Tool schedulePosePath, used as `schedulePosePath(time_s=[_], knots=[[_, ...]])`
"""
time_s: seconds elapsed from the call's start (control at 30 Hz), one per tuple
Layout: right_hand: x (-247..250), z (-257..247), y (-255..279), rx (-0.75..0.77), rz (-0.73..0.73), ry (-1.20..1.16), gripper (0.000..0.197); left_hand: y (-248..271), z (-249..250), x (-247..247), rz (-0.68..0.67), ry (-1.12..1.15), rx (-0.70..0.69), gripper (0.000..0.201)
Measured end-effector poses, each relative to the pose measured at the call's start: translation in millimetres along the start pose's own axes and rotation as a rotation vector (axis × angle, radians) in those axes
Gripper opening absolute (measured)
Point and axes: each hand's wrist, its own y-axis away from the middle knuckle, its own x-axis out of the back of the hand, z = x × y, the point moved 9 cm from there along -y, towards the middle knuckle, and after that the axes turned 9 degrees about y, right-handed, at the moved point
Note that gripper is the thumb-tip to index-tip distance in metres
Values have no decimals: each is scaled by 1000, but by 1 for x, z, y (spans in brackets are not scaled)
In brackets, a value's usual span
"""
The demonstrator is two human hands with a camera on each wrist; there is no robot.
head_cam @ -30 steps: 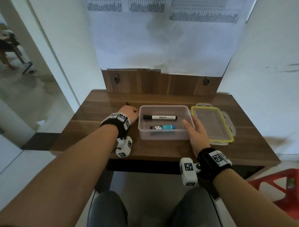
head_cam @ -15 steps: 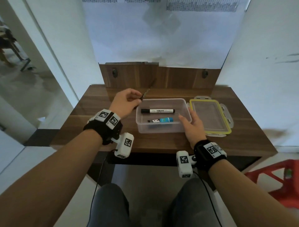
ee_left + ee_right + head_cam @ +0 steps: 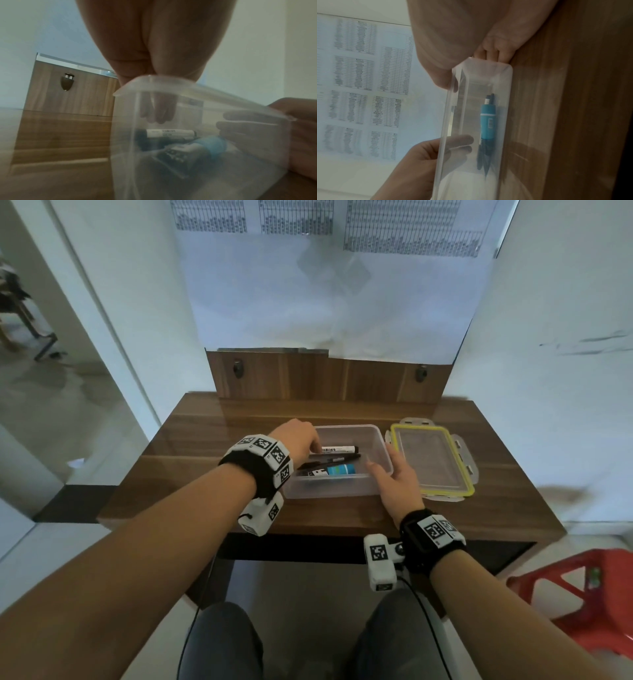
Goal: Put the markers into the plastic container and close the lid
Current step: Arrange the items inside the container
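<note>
A clear plastic container [image 3: 371, 436] stands mid-table and holds a black-and-white marker [image 3: 337, 449], a thin dark pen [image 3: 330, 460] and a blue-capped marker [image 3: 339, 470]. My left hand [image 3: 313, 447] reaches into its left end. In the left wrist view its fingertips [image 3: 157, 116] hang loose above the white marker [image 3: 169, 133], holding nothing. My right hand [image 3: 383, 463] grips the container's right wall, thumb inside and fingers outside. The right wrist view shows that thumb [image 3: 443, 78] over the rim. The yellow-sealed lid [image 3: 431, 460] lies flat to the right.
The wooden table [image 3: 205, 440] has an upright wooden back panel [image 3: 325, 374] against the papered wall. A red plastic stool [image 3: 582, 594] stands on the floor at the lower right. My knees are under the table's front edge.
My left hand lifted the thin pen from the table's left side and carried it over the container. The pen now lies inside it. My right hand stayed on the container's right end.
</note>
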Motion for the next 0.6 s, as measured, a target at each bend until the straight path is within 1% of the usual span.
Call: schedulePosePath(time_s=[0.07,0.13,0.17,0.27,0.33,0.37,0.4,0.43,0.5,0.53,0.57,0.6], knots=[[1,1,0,-4,1,-5,50,-2,-7,-2,18,11,8,40],[0,1,0,-1,3,-1,50,1,-11,0,50,66,-13,38],[0,1,-1,-5,4,-4,50,4,-13,3,90,115,-33,36],[0,2,-3,-19,-16,0,60,22,-24,18,296,260,-82,32],[1,6,-7,-67,-56,17,76,35,-38,23,421,339,-56,36],[5,7,-9,-96,-66,26,82,39,-46,23,459,383,-24,39],[12,7,-11,-116,-58,28,80,42,-51,21,477,435,12,43],[23,4,-12,-118,-42,34,72,43,-55,17,472,493,50,48],[45,-7,-15,-55,-1,106,51,41,-62,6,446,623,129,55],[53,-14,-14,-3,-9,188,42,40,-66,0,437,694,168,57],[62,-18,-13,30,-38,295,38,38,-68,-5,435,768,201,57],[69,-17,-11,41,-89,416,38,37,-69,-10,441,832,236,56]])
